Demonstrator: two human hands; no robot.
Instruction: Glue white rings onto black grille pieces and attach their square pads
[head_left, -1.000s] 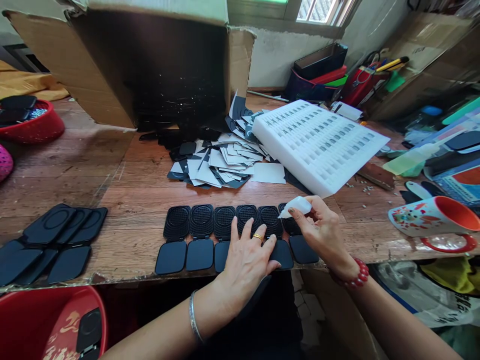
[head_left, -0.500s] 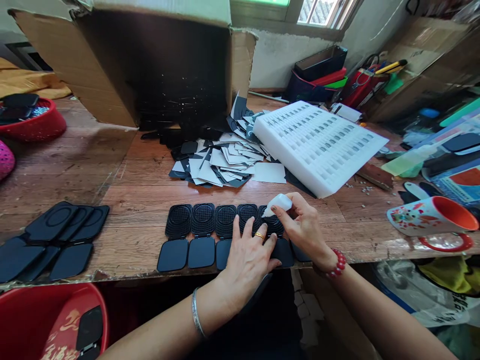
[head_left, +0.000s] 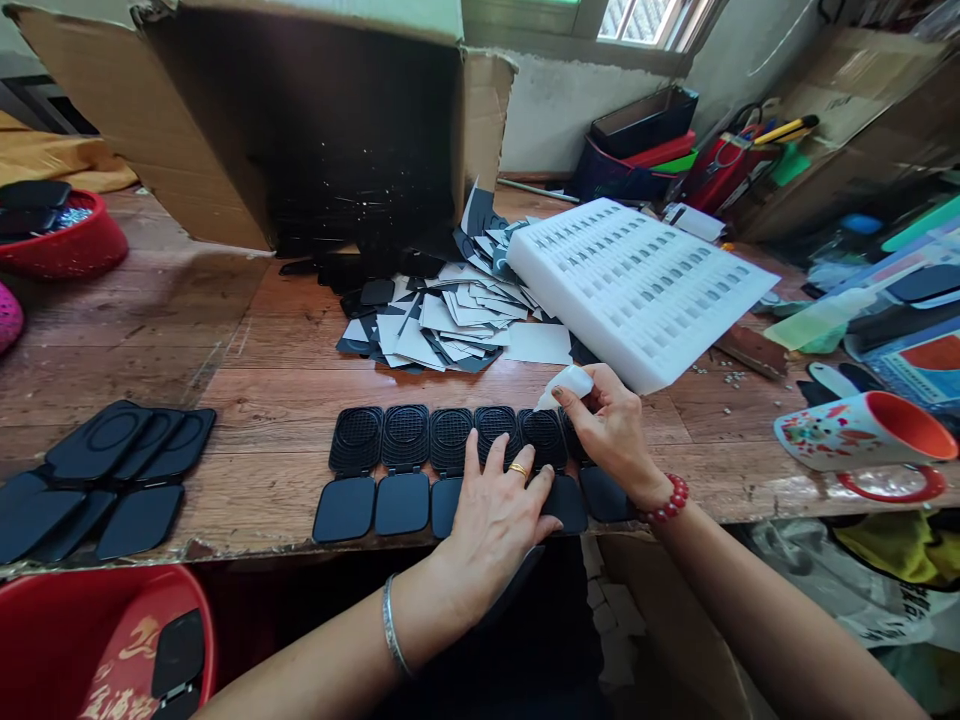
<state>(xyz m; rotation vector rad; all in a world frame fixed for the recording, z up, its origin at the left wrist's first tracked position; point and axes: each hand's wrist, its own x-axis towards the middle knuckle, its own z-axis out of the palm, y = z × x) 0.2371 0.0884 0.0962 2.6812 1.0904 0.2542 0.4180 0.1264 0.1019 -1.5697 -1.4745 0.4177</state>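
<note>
right fingers (head_left: 573, 408) pinch white bottle (head_left: 570, 382) near black case (head_left: 543, 440); left fingers (head_left: 496, 458) spread over neighbouring cases (head_left: 451, 435), perhaps touching.

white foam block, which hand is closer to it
Right. The right hand, holding a white bottle, is in front of the near corner of the foam block; the left hand is farther away to the left, spread over the black cases.

The case row (head_left: 451, 437) lies before the card pile (head_left: 459, 318), left of the mug (head_left: 836, 435).

Wood-grain tabletop (head_left: 274, 410), row of open black cases (head_left: 451, 437), loose paper scraps (head_left: 454, 322), cardboard box (head_left: 307, 110), orange-lined mug (head_left: 832, 436)
</note>
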